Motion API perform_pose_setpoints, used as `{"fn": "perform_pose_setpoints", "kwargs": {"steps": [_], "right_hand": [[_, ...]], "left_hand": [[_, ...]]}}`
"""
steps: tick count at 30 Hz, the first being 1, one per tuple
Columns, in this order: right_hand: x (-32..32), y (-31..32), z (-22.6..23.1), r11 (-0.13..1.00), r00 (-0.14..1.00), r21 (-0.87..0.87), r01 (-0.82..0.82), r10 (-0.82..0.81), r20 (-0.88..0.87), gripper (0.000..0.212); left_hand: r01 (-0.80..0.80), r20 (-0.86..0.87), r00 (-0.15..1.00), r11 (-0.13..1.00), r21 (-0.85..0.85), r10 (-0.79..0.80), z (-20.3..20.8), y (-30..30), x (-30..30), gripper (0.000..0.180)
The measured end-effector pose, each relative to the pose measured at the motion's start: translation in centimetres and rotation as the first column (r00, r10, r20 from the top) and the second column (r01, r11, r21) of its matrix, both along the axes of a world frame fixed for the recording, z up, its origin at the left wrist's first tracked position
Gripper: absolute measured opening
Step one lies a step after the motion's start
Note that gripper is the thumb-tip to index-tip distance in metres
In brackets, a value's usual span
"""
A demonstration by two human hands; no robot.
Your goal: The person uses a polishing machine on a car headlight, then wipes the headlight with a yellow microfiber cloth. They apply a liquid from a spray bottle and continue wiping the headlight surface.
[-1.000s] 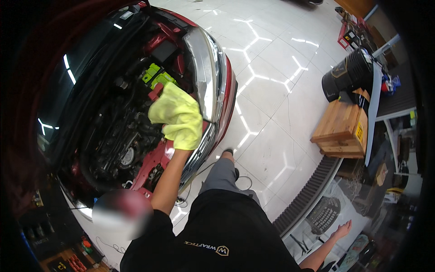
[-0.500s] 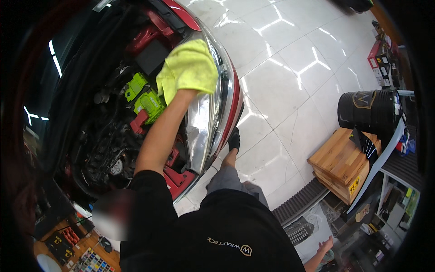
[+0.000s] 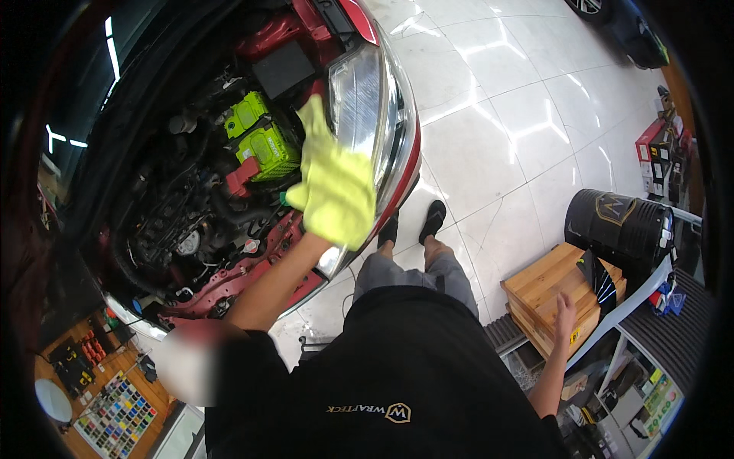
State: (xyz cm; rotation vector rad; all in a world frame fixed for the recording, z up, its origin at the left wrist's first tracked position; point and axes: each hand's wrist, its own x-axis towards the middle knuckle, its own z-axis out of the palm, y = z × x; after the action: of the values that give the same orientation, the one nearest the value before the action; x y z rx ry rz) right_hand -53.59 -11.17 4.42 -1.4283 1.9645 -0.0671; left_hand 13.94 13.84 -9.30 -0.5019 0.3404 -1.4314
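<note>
A yellow-green microfibre cloth [image 3: 342, 182] covers most of my left hand [image 3: 316, 243], which holds it over the headlight [image 3: 356, 96] of a red car. The cloth is smeared by motion, and the fingers under it are hidden. It spans the inner edge and lower part of the lamp, with a loose corner pointing toward the engine bay. Streaky marks show on the bare lens beyond it. Out to the right, my right hand [image 3: 564, 312] hangs in the air before the wooden box, holding nothing, its fingers loosely extended.
The open engine bay has a bright green battery [image 3: 264, 145] left of the cloth. A wooden box [image 3: 547, 287] and a black drum [image 3: 619, 228] stand to the right. A colour swatch board [image 3: 118, 413] lies at lower left. Another car's wheel [image 3: 589, 6] shows at the top.
My left hand and the cloth have come nearer along the headlight, uncovering its far part. The right hand has risen to in front of the wooden box. The view has shifted, showing both feet.
</note>
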Motion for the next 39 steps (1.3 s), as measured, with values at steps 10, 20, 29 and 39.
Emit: {"fn": "perform_pose_setpoints", "kwargs": {"steps": [10,20,29,39], "right_hand": [[2.2,-2.2,-6.0,0.979,0.982,-0.134,-0.156,0.169,0.089,0.035],[-4.4,-9.5,-10.4,0.881,0.969,0.412,0.231,-0.247,-0.014,0.036],[6.5,-25.4,-6.1,0.987,0.974,0.12,-0.109,0.082,0.213,0.041],[7.1,-15.3,-8.0,0.903,0.933,0.233,-0.36,0.341,0.118,0.046]], "left_hand": [[-0.167,-0.514,0.832,0.978,0.129,0.209,1.4,2.7,-5.7,0.046],[-0.697,-0.853,-0.431,0.71,0.106,-0.296,3.9,-16.7,6.5,0.053],[-0.648,-0.281,-0.494,0.563,-0.513,-0.823,2.0,-23.9,13.0,0.045],[-0.597,-0.704,-0.492,0.787,-0.155,-0.512,14.2,-13.2,-3.5,0.038]]}}
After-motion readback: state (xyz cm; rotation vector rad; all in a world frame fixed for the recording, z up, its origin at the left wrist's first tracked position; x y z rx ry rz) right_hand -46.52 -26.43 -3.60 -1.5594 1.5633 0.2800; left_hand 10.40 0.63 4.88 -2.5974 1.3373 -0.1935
